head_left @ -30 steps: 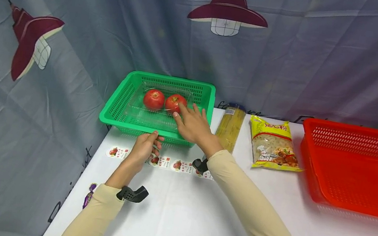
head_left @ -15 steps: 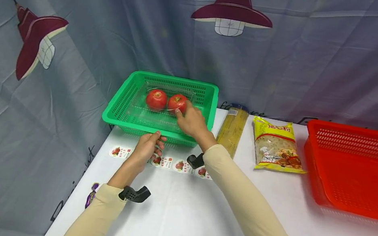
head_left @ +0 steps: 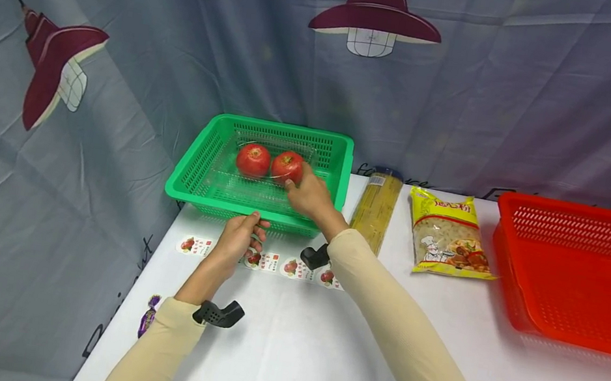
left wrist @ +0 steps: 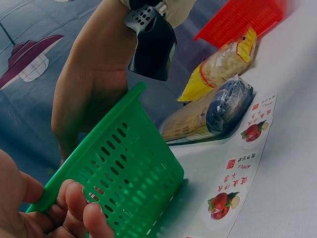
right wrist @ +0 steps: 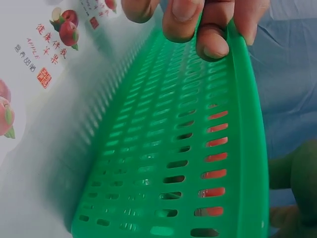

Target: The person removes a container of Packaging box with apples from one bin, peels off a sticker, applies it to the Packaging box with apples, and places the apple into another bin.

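A green plastic basket [head_left: 272,217] stands at the back left of the white table. My left hand [head_left: 236,236] pinches its front rim, thumb above and fingers curled beneath, as the left wrist view shows closely. Inside the basket, two red apples sit side by side in a clear plastic tray [head_left: 229,184]. My right hand [head_left: 309,197] reaches over the rim and grips the right apple [head_left: 287,164] from its right side; some of its fingers are hidden. The left apple [head_left: 253,160] is untouched. In the right wrist view, the basket wall [right wrist: 163,148] hides most of the fruit.
Right of the basket lie a pack of yellow noodles [head_left: 375,211] and a yellow food bag [head_left: 451,235]. A red basket [head_left: 582,284] stands farther right. Apple labels [head_left: 294,268] line the table before the green basket. A purple-wrapped candy [head_left: 147,316] lies near the left edge.
My right hand has gone from spread fingers over the right apple to a grip around its side. My left hand has stayed at the basket rim.
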{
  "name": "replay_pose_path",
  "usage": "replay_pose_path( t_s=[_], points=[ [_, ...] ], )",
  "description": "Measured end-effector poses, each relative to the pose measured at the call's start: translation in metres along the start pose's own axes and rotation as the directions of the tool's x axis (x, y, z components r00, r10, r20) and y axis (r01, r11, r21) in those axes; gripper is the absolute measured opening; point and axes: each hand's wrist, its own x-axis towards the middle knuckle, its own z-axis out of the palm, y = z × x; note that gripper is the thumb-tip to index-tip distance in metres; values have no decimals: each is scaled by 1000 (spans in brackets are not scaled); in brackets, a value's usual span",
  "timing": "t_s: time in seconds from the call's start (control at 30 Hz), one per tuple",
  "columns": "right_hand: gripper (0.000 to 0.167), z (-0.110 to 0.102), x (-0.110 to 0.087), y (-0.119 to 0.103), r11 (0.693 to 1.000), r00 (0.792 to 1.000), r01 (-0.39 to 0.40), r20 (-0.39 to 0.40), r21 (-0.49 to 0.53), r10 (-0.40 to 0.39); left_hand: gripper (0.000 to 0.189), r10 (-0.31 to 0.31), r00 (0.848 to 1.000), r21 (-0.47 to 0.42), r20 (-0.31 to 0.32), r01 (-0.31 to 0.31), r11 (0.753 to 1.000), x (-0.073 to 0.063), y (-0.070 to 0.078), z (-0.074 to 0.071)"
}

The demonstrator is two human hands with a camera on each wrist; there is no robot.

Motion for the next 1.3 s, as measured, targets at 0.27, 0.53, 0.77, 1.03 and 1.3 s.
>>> replay_pose_path(
  t_s=[0.27, 0.53, 0.77, 1.03, 1.3],
  points=[
    [61, -1, 2, 1, 996, 998, -53, 37, 73, 51, 46, -21, 1000, -3, 7, 21, 1000, -1, 1, 0],
    [61, -2, 3, 3, 978, 997, -73, 52, 195, 64, 48, -19, 1000, -2, -1, 19, 1000, 1, -2, -1],
    [66, -5, 3, 4, 943, 986, -151, 106, 297, 125, 48, -13, 1000, -8, 0, 13, 1000, 2, -2, 0],
    [63, -7, 0, 2, 876, 987, -156, 111, 457, 117, 47, -8, 1000, -15, -4, 8, 1000, 1, -1, 1],
    [64, -9, -2, 3, 704, 983, -181, 149, 687, 108, 49, 1, 1000, 2, -1, -1, 1000, 3, -3, 1]
  ],
)
